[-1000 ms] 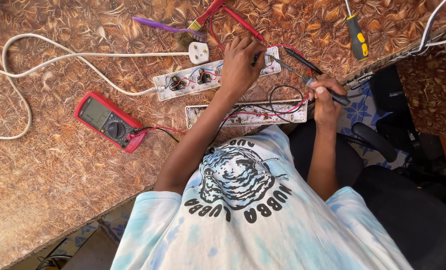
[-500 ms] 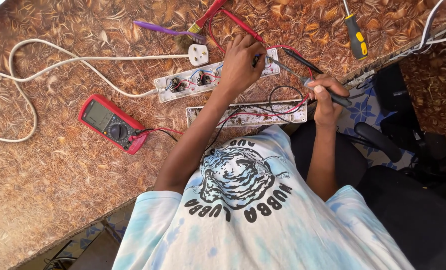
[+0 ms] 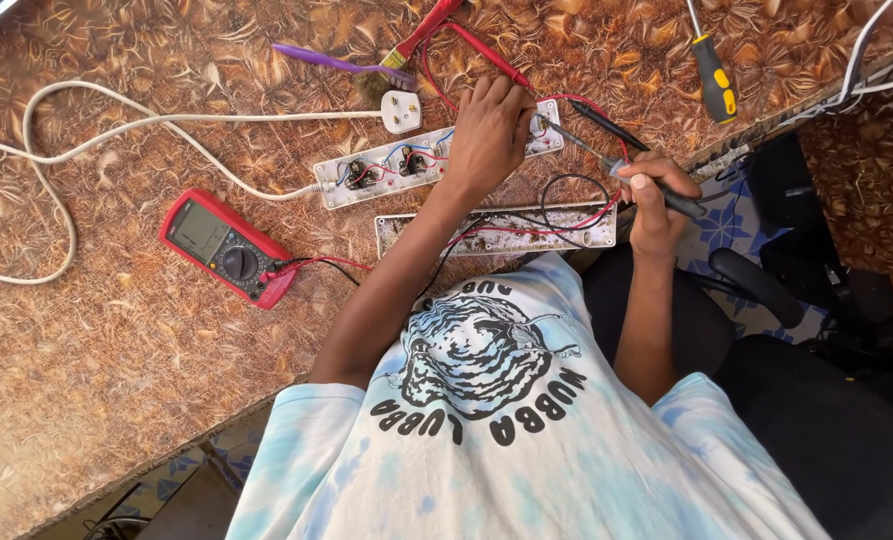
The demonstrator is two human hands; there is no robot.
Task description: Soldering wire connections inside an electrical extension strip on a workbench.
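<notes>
A white cable loops across the far left of the brown patterned bench and ends at a white plug. Near it lies a red meter, face up, with thin red and black leads running right toward the person's arm. Just beyond the plug rest a purple-handled brush and a red-handled brush, their heads close together. In the middle of the bench sits an opened white power strip, its sockets and coloured wires exposed; its separate cover lies just nearer, parallel to it, with wires draped over it. The left hand is pressed down on the right part of the strip, fingers curled over it and gripping a red probe that points away to the far side. To the right, the right hand is closed around a dark-handled tool, held like a pen, its thin metal tip reaching left to the strip's right end, just beside the left hand. Farther right, well apart from both hands, a screwdriver with a black and yellow handle lies on the bench near its edge. White cables run off at the far right corner.
</notes>
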